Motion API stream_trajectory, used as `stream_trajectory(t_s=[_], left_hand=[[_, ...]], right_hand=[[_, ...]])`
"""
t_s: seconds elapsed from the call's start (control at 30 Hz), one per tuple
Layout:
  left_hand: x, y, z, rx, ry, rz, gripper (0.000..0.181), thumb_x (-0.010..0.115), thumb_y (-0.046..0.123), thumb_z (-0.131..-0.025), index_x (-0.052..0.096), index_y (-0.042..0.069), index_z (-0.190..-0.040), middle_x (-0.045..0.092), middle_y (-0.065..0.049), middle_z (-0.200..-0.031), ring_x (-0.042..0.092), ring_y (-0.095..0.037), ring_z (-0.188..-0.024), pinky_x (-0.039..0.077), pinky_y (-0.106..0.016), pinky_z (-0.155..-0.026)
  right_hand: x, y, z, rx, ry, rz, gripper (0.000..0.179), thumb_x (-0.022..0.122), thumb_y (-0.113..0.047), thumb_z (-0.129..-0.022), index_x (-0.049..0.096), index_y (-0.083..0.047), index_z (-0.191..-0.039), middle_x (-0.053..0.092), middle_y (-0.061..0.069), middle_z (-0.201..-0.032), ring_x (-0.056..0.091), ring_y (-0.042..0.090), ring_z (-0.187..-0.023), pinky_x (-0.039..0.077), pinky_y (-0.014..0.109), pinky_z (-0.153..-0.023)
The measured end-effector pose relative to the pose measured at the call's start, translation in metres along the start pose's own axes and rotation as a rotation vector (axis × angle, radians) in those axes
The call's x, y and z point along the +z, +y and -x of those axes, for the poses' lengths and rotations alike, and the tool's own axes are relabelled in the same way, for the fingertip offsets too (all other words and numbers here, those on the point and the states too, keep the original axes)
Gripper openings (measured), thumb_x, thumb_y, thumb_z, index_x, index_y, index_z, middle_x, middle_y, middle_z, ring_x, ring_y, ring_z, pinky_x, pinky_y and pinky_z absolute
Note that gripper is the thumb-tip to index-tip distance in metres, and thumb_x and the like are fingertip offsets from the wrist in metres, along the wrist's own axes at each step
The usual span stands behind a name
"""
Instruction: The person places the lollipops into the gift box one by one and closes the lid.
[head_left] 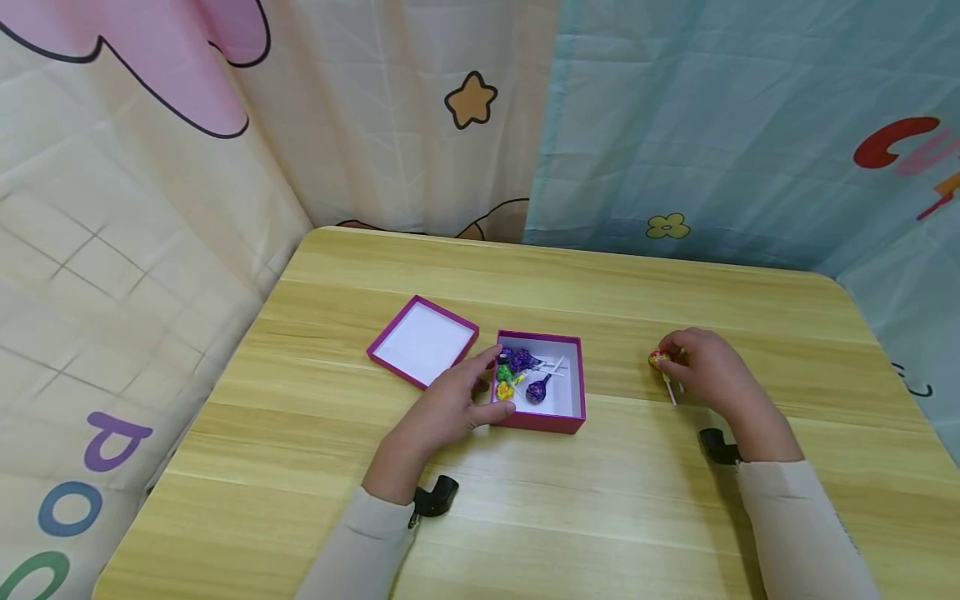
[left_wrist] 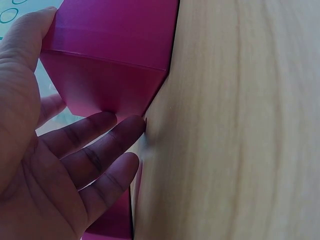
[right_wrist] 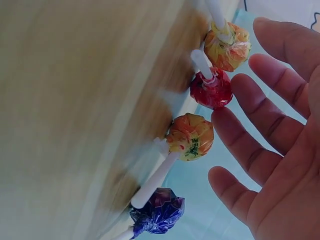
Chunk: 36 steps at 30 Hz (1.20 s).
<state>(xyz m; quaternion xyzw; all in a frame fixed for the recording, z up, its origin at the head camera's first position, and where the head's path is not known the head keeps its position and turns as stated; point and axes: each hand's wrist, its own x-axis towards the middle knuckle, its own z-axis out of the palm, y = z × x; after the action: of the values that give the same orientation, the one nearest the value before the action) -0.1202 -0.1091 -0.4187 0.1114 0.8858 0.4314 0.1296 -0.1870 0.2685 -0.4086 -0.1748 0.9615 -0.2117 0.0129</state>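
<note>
A magenta box (head_left: 543, 422) stands on the table with several lollipops inside, in purple, green and yellow wrappers. My left hand (head_left: 442, 408) holds its left side, thumb at the near corner and fingertips against the left wall (left_wrist: 105, 82). To the right of the box, my right hand (head_left: 705, 371) reaches down over a group of lollipops. In the right wrist view these are a yellow-orange lollipop (right_wrist: 227, 47), a red one (right_wrist: 212, 90), an orange one (right_wrist: 192, 137) and a purple one (right_wrist: 160, 212). The right fingers are extended, fingertips right beside the red and upper yellow-orange wrappers.
The box's lid (head_left: 423, 342) lies upturned, white inside, to the left of the box and partly behind my left hand. The wooden table (head_left: 562, 517) meets printed curtains (head_left: 405, 108) at its back and left side.
</note>
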Motion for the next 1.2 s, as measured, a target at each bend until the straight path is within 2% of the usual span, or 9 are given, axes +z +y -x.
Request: stream_trajectory(t_s=[0.4,0.8,1.2], left_hand=[[0.0001,0.0011,0.0001,0.007,-0.003,-0.001,0.086,0.078,0.042,-0.086,0.033,0.024,-0.157,0.055,0.000,-0.135,0.053,-0.019,-0.115,0.045,-0.038,-0.100],[-0.0003,0.0008,0.0003,-0.003,-0.004,-0.004,0.086,0.078,0.041,-0.086,0.032,0.025,-0.157,0.054,0.000,-0.136,0.053,-0.019,-0.114,0.046,-0.038,-0.099],[-0.0010,0.0018,0.0003,-0.001,-0.007,-0.001,0.086,0.078,0.041,-0.086,0.032,0.025,-0.157,0.053,0.000,-0.139,0.053,-0.020,-0.115,0.045,-0.038,-0.100]], right_hand=[[0.0007,-0.0019,-0.0004,-0.029,0.003,0.089,0.015,0.076,-0.009,-0.086,0.068,-0.001,-0.097,0.061,0.007,-0.085,0.052,0.028,-0.079,0.042,0.045,-0.071],[0.0012,-0.0071,-0.0015,-0.031,0.005,0.134,0.017,0.075,-0.008,-0.087,0.068,0.000,-0.100,0.067,0.015,-0.096,0.056,0.035,-0.087,0.041,0.056,-0.087],[0.0005,-0.0061,-0.0008,-0.040,0.013,0.141,0.015,0.075,-0.007,-0.087,0.069,-0.001,-0.100,0.067,0.013,-0.094,0.057,0.035,-0.088,0.044,0.054,-0.082]])
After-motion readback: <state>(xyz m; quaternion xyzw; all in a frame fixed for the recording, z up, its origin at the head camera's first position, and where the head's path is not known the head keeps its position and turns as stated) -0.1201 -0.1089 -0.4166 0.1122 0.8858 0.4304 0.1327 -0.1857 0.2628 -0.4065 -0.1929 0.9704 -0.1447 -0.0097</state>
